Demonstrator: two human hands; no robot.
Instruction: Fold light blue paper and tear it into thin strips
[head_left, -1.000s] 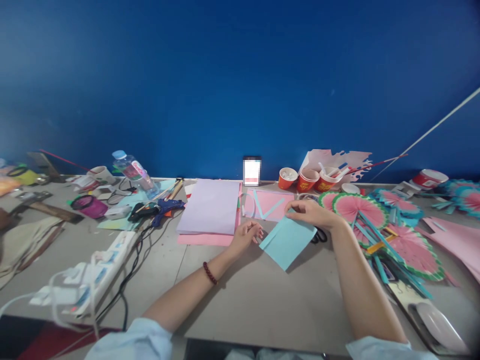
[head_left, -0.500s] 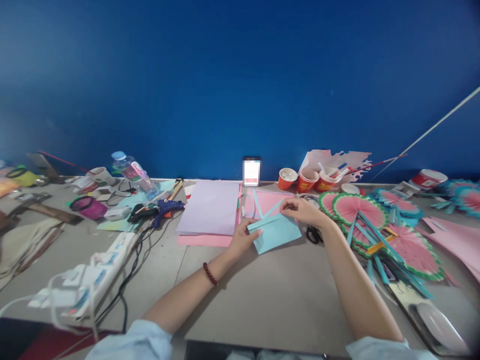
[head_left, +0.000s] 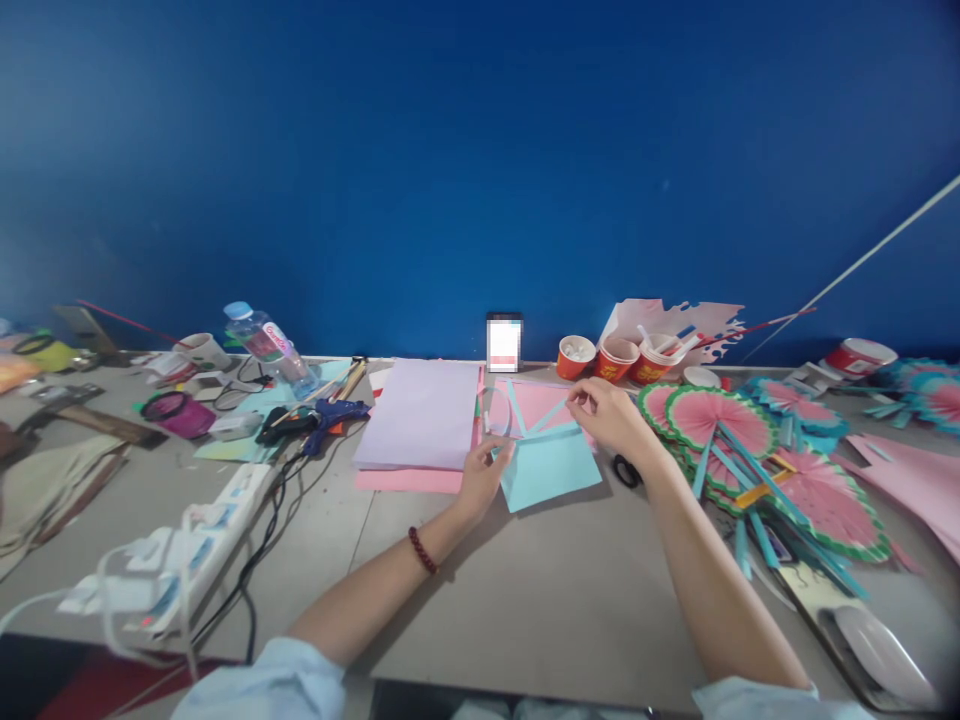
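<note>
A light blue sheet of paper (head_left: pixel 553 472) lies tilted between my hands at the middle of the table. My left hand (head_left: pixel 482 478) pinches its upper left corner between thumb and fingers. At its upper right edge my right hand (head_left: pixel 609 415) is closed, fingertips together; the exact grip is partly hidden. Just behind the sheet, narrow light blue strips (head_left: pixel 514 405) lie across pink paper (head_left: pixel 536 398). A roll of clear tape (head_left: pixel 496 412) sits beside them. Scissors (head_left: pixel 626 471) show their black handle below my right wrist.
Left of the sheet is a stack of lilac paper (head_left: pixel 424 415), then a blue glue gun (head_left: pixel 334 418), a bottle (head_left: pixel 271 348) and a power strip (head_left: pixel 214 550). Red paper cups (head_left: pixel 616 360) stand by the wall. Pink-and-green paper fans (head_left: pixel 720 420) and a mouse (head_left: pixel 881 640) are at right.
The near edge of the light blue sheet has swung slightly left. My left thumb has moved from its face to its upper left corner; my right hand has shifted slightly.
</note>
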